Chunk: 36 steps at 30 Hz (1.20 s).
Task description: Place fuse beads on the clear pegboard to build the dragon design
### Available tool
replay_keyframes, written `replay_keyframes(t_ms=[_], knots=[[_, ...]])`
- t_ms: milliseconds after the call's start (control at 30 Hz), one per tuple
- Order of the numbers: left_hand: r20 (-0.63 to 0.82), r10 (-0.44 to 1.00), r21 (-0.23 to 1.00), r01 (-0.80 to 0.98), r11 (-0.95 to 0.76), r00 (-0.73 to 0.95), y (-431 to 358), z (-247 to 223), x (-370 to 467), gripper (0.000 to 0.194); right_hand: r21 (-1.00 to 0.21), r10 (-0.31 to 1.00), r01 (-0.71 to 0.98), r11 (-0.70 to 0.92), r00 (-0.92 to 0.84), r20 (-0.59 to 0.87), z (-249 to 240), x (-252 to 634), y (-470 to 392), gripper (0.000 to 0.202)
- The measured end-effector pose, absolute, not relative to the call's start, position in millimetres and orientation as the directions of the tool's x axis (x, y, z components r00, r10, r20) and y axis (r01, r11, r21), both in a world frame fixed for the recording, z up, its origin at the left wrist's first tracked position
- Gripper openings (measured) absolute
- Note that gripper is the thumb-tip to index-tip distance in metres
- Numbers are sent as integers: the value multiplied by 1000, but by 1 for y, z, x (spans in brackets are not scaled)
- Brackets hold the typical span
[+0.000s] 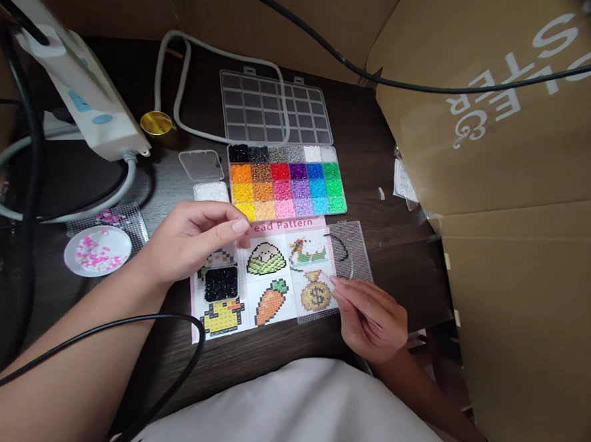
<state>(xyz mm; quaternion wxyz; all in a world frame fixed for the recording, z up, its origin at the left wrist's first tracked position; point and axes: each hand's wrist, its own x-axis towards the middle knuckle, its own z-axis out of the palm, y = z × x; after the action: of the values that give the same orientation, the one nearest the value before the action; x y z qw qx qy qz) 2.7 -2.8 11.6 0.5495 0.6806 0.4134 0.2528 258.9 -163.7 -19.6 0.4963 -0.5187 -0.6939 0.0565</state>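
My left hand (204,236) hovers over the upper left of the bead pattern sheet (246,317), thumb and fingertips pressed together; anything between them is too small to see. Below it, a small clear box of black beads (221,284) rests on the sheet. At the right, my right hand (371,313) pinches a thin, pale tool whose tip reaches the clear pegboard (354,244) over the dragon and money bag pictures. A curved line of black beads lies on that pegboard. Behind the sheet stands the open bead case (287,181), sorted by colour.
A white dish (98,251) of pink and white beads sits at the left on another pegboard (138,224). Beyond are a gold cup (157,124) and a white power strip (87,93). Black cables cross the view. Cardboard walls (518,254) enclose the dark table (371,156).
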Motion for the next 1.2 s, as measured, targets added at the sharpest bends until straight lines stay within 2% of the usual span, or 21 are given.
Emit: replay_keyframes(t_ms=[300, 767, 1200], knots=[[-84, 835, 970, 236, -56, 543, -2, 12, 2, 25, -663, 773, 681, 312, 223, 593, -19, 273, -167, 37], [-80, 827, 974, 221, -55, 557, -2, 10, 2, 25, -673, 783, 676, 301, 227, 579, -23, 273, -167, 42], [-87, 828, 971, 234, -54, 554, -2, 10, 2, 24, -668, 794, 687, 287, 220, 567, -23, 274, -167, 36]])
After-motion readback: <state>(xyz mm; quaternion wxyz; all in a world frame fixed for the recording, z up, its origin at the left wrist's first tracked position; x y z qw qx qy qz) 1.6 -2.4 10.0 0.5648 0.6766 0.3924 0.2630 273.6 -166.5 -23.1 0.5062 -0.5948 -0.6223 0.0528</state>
